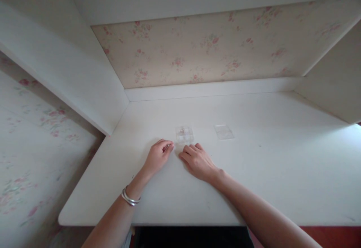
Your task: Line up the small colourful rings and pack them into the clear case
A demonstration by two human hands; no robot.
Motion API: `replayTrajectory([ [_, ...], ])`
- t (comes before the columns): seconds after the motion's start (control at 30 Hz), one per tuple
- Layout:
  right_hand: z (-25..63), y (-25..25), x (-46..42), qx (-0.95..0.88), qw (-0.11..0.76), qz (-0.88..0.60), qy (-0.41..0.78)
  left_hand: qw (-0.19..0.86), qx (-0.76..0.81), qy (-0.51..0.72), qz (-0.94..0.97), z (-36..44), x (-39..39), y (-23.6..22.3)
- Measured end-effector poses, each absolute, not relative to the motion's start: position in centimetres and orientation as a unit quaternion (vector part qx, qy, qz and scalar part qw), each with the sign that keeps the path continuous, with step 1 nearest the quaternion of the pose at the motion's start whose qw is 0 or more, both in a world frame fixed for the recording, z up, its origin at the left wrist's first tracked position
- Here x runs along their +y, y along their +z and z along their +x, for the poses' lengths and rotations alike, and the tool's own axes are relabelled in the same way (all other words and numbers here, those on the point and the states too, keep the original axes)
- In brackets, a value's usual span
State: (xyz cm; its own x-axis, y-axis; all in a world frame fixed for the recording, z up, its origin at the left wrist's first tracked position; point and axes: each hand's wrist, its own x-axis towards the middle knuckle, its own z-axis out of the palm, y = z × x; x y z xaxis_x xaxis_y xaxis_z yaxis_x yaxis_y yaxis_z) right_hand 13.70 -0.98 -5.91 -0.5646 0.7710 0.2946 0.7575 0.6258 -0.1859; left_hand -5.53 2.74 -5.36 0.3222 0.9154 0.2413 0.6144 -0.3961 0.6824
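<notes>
In the head view, the only one, the left hand (160, 153) rests on the white desk (267, 180) a little left of the frame's centre. Its fingers are curled inward and the thumb tip lies near the index finger; whether they meet, or pinch something small, I cannot tell. The right hand (197, 161) lies palm down, just right of it, with fingers bent and close together; what is under them is hidden.

Between and just above the hands, near the middle of the frame, is the clear divided box (188, 134). It lies flat with its compartments facing up, probably so that both hands can reach inside from the near side. A small round shape shows in its upper left compartment, too faint to name.

The flat clear piece (223, 132) lies apart, to the right of the box. It looks like a cover, perhaps put aside there to leave the compartments open. The forearms come from the lower left and lower right, seemingly so that neither blocks the box from the camera. A silver bracelet (130, 198) circles the left wrist.
</notes>
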Motion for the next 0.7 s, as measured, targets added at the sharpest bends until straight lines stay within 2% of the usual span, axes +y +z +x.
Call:
replayTrajectory([
  [0.23,14.0,-6.1,-0.8,-0.847,0.270,-0.453,0.063,0.246,0.466,0.280,0.802,-5.3,2.3,-5.5],
  [0.4,14.8,-5.8,1.1,-0.785,0.351,-0.505,0.077,0.222,0.430,0.196,0.853,-5.2,1.3,-5.4],
  [0.53,15.2,-5.3,3.6,-0.772,0.364,-0.519,0.051,0.177,0.424,0.148,0.876,-5.1,0.8,-5.3],
  [0.7,14.6,-4.6,6.6,-0.780,0.340,-0.524,0.026,0.168,0.422,0.136,0.880,-5.2,0.9,-5.3],
])
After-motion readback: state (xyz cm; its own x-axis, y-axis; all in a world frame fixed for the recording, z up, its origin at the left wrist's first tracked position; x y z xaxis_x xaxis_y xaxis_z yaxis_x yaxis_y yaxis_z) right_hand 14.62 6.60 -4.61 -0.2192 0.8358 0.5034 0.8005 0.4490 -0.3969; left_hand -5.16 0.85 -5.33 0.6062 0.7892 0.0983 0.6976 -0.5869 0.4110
